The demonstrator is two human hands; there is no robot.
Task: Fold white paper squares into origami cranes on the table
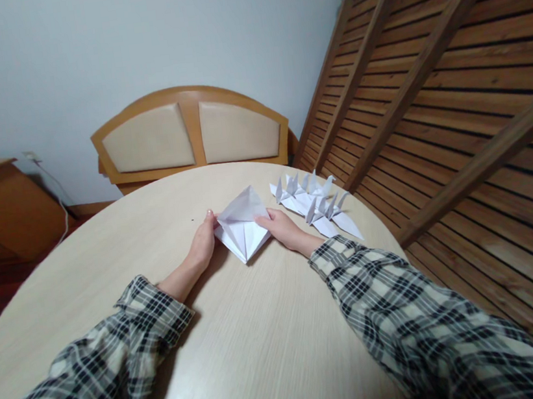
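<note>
A partly folded white sheet of paper [243, 225] lies on the round light-wood table [245, 333], with one flap lifted toward the far side. My left hand [202, 242] rests at the paper's left edge, fingertips pressed on it. At the paper's right side, my right hand [284, 226] pinches the raised flap with its fingers. Both forearms wear plaid sleeves and lie on the tabletop.
Several finished white paper cranes [313, 203] stand in a cluster just right of the hands, near the table's far right edge. A padded wooden chair back [189, 134] is behind the table. A slatted wooden panel [455, 103] leans on the right.
</note>
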